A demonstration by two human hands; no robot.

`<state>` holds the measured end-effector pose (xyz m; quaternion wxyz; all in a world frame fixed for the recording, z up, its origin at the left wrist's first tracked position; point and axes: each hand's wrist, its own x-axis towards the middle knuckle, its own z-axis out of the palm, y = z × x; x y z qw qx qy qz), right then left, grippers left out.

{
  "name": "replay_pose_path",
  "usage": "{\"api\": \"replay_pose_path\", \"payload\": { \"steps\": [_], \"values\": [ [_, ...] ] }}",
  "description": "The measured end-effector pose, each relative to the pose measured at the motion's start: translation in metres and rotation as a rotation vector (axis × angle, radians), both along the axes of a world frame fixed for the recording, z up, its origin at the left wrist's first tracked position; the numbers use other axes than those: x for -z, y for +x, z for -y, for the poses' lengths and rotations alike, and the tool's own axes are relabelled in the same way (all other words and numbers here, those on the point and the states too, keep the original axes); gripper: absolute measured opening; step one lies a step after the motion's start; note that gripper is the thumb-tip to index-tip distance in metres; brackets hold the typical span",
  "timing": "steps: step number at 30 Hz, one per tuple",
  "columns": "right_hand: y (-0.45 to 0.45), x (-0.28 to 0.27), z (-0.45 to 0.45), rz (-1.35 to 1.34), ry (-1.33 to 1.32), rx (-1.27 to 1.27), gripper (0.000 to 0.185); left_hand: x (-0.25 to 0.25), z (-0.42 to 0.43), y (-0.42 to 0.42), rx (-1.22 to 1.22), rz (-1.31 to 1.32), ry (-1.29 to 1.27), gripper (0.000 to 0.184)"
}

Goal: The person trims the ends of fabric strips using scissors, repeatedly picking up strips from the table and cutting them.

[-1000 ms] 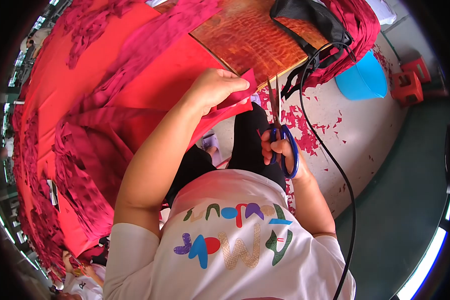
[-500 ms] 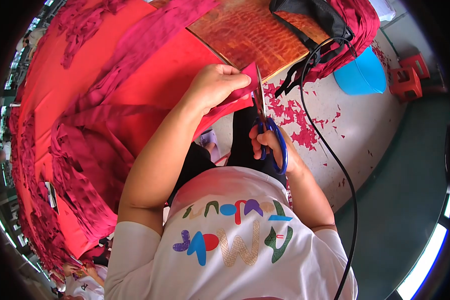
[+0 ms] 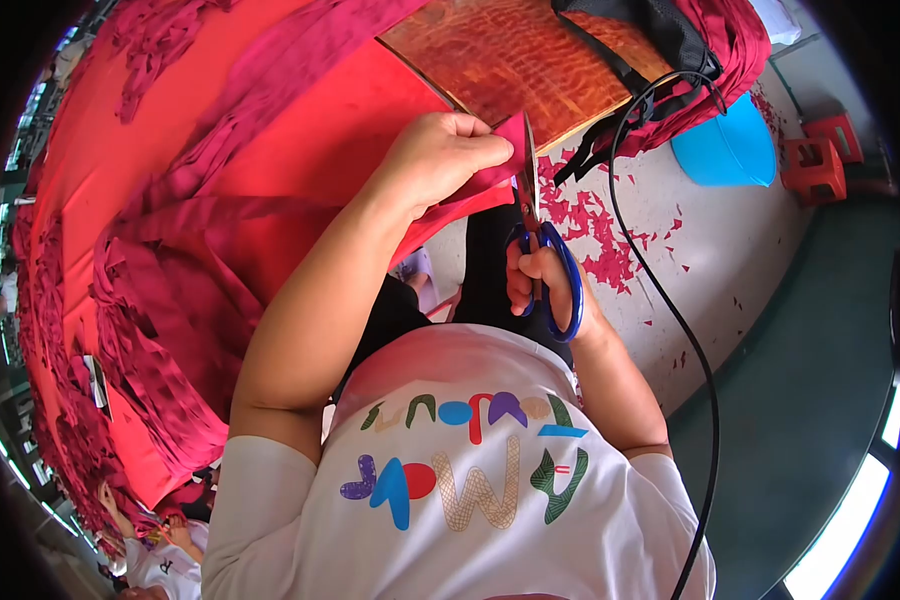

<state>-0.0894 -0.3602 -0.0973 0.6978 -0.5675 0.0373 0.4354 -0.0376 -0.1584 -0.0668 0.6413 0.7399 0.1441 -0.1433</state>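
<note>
Red fabric (image 3: 497,172) is pinched between the thumb and fingers of my left hand (image 3: 440,160), near the corner of the wooden tabletop. My right hand (image 3: 548,278) is wrapped round the blue handles of the scissors (image 3: 530,200). Their blades point up and lie at the right edge of the held fabric; whether the cloth is between them is hard to tell. Long strips of crimson cloth (image 3: 170,290) with notched edges trail over the red-covered table (image 3: 300,150) to the left.
A wooden board (image 3: 500,60) with a black bag (image 3: 660,40) is ahead. On the floor are red scraps (image 3: 605,240), a blue bucket (image 3: 727,150) and red stools (image 3: 813,170). A black cable (image 3: 670,310) hangs at right. Another person (image 3: 165,565) works at lower left.
My right hand has brought the scissors left and up to the fabric's edge, and the blades have come closer together. My left hand, still pinching the fabric, has shifted slightly right.
</note>
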Motion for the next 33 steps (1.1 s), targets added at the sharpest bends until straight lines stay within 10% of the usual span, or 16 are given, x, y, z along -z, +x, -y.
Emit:
{"api": "replay_pose_path", "payload": {
  "steps": [33],
  "values": [
    [-0.007,0.013,-0.009,-0.118,0.111,0.078,0.023,-0.002,0.000,0.000,-0.018,0.005,0.001,0.012]
  ]
}}
